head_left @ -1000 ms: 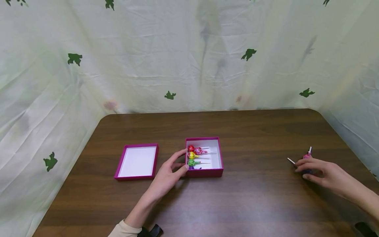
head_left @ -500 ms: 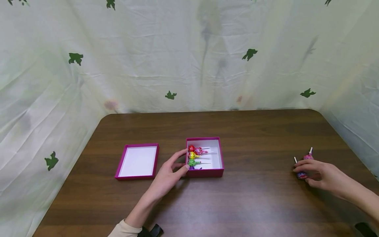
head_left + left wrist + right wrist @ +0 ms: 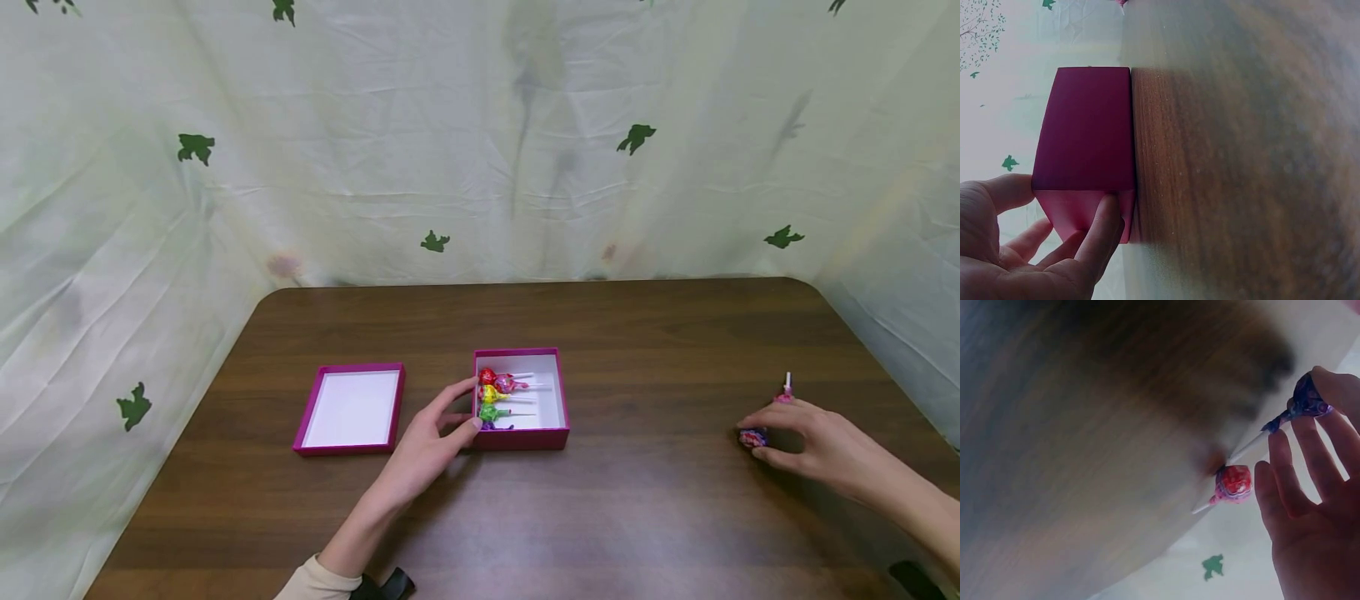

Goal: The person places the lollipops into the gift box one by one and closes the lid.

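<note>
My left hand (image 3: 427, 437) rests against the left wall of an open magenta box (image 3: 521, 439), its fingertips on that wall and near the rim. Inside the box's white interior lie several wrapped lollipops: a red one (image 3: 487, 376), a pink one (image 3: 505, 383), a yellow one (image 3: 491, 394), a green one (image 3: 491, 412) and a purple one partly hidden by the near wall. At the right, my right hand (image 3: 813, 437) pinches a purple-wrapped lollipop (image 3: 1307, 400) by its head between thumb and fingers. A red-and-pink lollipop (image 3: 1234, 483) lies on the table just beyond that hand.
The box's lid (image 3: 352, 408) lies inside up to the left of the box, white within a magenta rim. All of this is on a brown wooden table (image 3: 600, 517). A pale curtain with green leaf shapes (image 3: 480, 167) hangs behind and at the sides.
The purple lollipop has turned in the right hand's fingers, its stick now hidden from the head view and its head pointing left. The left hand stays at the box.
</note>
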### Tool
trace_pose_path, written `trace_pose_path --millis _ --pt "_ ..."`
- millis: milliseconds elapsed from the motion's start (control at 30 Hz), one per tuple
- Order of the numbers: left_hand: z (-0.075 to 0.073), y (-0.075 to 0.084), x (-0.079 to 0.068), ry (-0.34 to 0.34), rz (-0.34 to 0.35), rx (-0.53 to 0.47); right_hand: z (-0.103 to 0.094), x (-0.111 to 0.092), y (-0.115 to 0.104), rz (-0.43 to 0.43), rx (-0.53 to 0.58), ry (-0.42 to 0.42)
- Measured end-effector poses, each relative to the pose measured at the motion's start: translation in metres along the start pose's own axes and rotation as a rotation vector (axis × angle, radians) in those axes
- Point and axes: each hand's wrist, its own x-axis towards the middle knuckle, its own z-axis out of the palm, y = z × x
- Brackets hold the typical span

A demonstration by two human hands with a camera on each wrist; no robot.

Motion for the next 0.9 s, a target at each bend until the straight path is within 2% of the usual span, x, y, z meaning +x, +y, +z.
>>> trace_pose_path --millis 467,667,900 --pt "0.0 -0.001 0.0 -0.002 0.0 -0.01 0.002 0.014 -0.022 0.089 0.123 0.016" --pt "-0.001 0.002 -0.001 0.001 0.002 -0.015 0.003 0.025 -0.033 0.041 0.151 0.052" --pt "0.0 0.0 0.0 0.007 0.007 -0.004 0.012 0.039 -0.046 0.006 0.298 0.082"
